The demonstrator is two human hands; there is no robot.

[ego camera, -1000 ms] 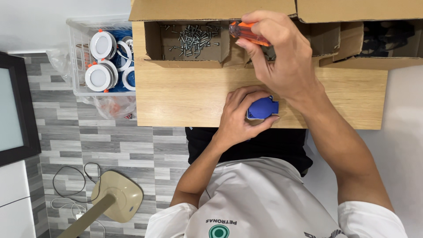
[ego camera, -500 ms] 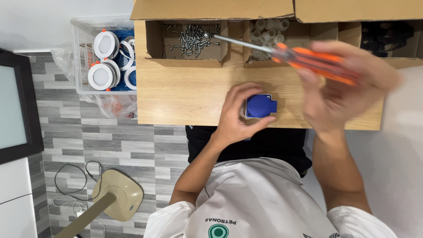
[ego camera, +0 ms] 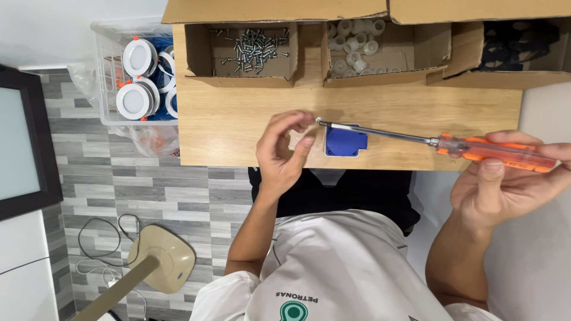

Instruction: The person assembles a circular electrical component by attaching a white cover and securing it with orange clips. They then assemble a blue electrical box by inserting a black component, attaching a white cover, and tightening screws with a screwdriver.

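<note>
A small blue and white socket part [ego camera: 345,141] lies on the wooden table [ego camera: 238,125] near its front edge. My right hand [ego camera: 505,187] grips the orange handle of a screwdriver [ego camera: 493,148], held level, its metal shaft reaching left over the blue part. My left hand [ego camera: 284,151] hovers just left of the part with fingers curled and thumb and forefinger apart. Its forefinger tip is at the screwdriver's tip. Whether something small sits at the tip I cannot tell.
Open cardboard boxes line the table's far side: one with screws [ego camera: 256,47], one with white plastic pieces [ego camera: 354,47], one with black parts [ego camera: 517,47]. A clear bin of round white lamps [ego camera: 140,77] stands at the left. A beige stand base [ego camera: 163,258] and cables lie on the floor.
My right hand has drawn the screwdriver out of the boxes and down to the right, now steady. My left hand has let go of the blue part and moved to the screwdriver's tip.
</note>
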